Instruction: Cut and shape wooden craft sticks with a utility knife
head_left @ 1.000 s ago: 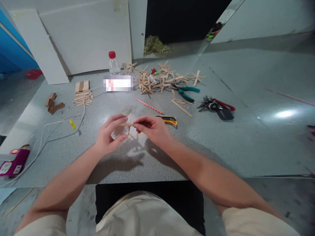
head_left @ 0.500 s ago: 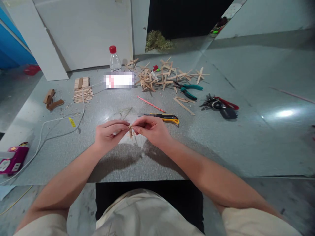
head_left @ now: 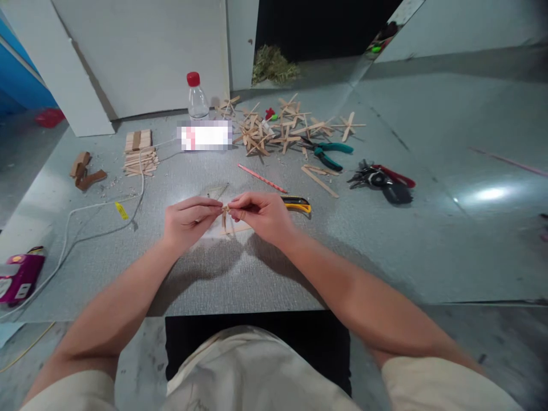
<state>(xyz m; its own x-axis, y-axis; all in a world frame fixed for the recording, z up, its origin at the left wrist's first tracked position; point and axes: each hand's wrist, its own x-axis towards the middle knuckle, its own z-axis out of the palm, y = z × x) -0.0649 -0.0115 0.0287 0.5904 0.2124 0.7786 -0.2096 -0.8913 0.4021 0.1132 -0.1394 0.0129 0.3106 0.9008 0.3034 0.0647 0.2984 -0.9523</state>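
Observation:
My left hand and my right hand meet fingertip to fingertip just above the table. Both are closed in a pinch on a small wooden craft stick, whose end points down toward me. Fingertips hide most of it, so I cannot see how its pieces join. Under my right hand another craft stick lies on the table, partly covered. A yellow and black utility knife sticks out from behind my right hand. Just beyond my left fingers is a clear set square.
Farther back lie a red pencil, a heap of crossed craft sticks, teal-handled pliers and keys. Stacked craft sticks, a bottle and a white cable are on the left.
Both hands sit slightly higher in the view, still pinching the craft stick. More of the stick lying under my right hand shows, and less of the utility knife. The whole view has shifted a little.

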